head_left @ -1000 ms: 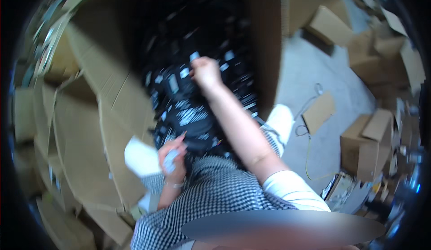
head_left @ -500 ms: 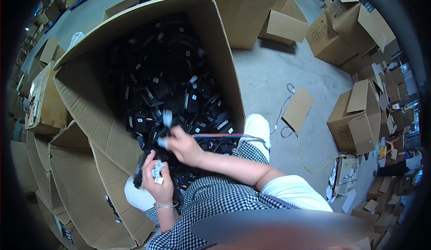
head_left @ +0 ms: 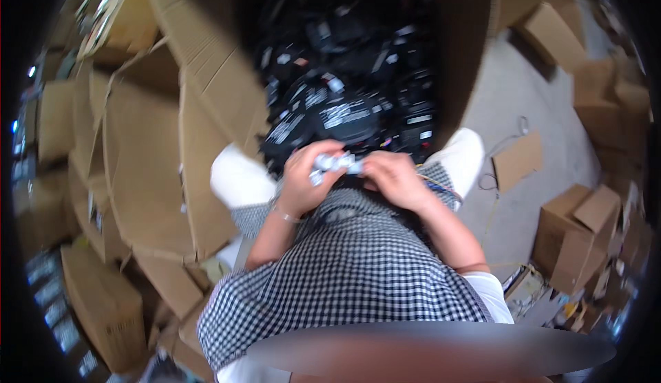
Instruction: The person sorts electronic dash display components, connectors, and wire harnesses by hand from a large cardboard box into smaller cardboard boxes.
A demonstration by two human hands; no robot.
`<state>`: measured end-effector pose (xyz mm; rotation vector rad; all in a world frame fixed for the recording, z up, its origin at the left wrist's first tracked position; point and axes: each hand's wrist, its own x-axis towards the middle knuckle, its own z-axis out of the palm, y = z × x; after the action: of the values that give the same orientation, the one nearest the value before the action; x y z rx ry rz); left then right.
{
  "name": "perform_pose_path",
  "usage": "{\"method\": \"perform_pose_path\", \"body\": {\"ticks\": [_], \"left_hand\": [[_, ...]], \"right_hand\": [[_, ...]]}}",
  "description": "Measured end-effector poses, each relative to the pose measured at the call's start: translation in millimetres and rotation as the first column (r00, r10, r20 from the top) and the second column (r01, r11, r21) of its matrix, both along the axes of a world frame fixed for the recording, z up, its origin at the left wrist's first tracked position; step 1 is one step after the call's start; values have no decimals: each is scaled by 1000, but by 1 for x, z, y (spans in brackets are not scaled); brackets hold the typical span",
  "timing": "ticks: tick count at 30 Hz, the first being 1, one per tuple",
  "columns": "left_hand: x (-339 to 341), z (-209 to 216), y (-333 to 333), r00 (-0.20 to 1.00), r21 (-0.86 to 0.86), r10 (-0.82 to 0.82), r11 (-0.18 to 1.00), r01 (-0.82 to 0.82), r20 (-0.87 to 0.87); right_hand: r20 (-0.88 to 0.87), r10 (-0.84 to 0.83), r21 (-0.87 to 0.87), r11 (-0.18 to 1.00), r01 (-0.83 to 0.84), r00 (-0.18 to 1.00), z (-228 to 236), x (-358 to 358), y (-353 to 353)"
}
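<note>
- At 6 o'clock, nearest the camera, lies a black-and-white checked cloth garment point(head_left: 351, 273) over the person's lap, with both bare forearms crossing it from the lower edge.
- The left hand point(head_left: 303, 180) is curled closed, its fingers wrapped round the left end of a small pale grey-white bundle of little parts point(head_left: 335, 164).
- The right hand point(head_left: 392, 180) is closed on the bundle's right end, fingers pinching it from the 3 o'clock side; the two hands almost meet, with the bundle between them just above the picture's centre.
- What exactly the bundle is cannot be told; it is blurred.
- Two white shoes flank the hands: one point(head_left: 237, 176) at 9 o'clock of the left hand, the other point(head_left: 463, 154) at 2 o'clock of the right hand.
- At 12 o'clock of the hands stands a large open brown cardboard box point(head_left: 213, 87), filled with black devices bearing white labels point(head_left: 337, 108).
- Flattened brown cardboard sheets point(head_left: 131, 163) lie at 9 o'clock.
- On the grey concrete floor point(head_left: 523, 108) at 3 o'clock rest smaller brown cardboard cartons point(head_left: 578, 225).
</note>
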<state>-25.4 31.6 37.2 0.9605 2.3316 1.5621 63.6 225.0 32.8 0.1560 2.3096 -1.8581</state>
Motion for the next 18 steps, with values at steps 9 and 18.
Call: {"method": "perform_pose_path", "body": {"ticks": [9, 18], "left_hand": [[-1, -11, 1, 965, -74, -15, 997, -5, -260], [22, -34, -2, 842, -161, -54, 986, -40, -537]], "right_hand": [[281, -112, -505, 827, 247, 953, 10, -3, 4], [429, -244, -522, 719, 459, 870, 1, 11, -18]]}}
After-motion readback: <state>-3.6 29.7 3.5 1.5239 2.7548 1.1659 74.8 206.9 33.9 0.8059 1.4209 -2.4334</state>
